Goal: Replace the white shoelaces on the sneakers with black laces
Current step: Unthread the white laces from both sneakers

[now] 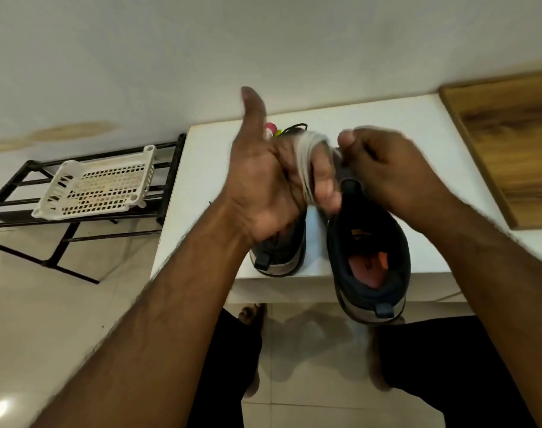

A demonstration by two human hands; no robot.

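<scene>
Both hands are up over the table (pixel 387 118), and I read them as winding the pulled-out white lace into a coil so it stays tidy. Going left to right: off to the left a white basket (pixel 93 183) sits on a black rack (pixel 63 242), apart from the work. My left hand (pixel 272 180) stands with the thumb up and the fingers held fairly straight, serving as a spool; the white lace (pixel 306 168) is looped several times round those fingers. Under that hand the left sneaker (pixel 279 254) rests on the table, heel toward me, so it waits out of the way. Behind the hand I make out a bit of black lace (pixel 297 128) and something pink, too blurred to name.

The right hand (pixel 383 171) has its fingers curled and seems to pinch the free end of the white lace, feeding it across to the coil; blur hides the exact pinch. Below it the right sneaker (pixel 371 254) overhangs the table's near edge, opening upward, tongue bare of lacing as far as I can tell, which I judge makes it ready for threading. A wooden board (pixel 510 143) lies at the far right.
</scene>
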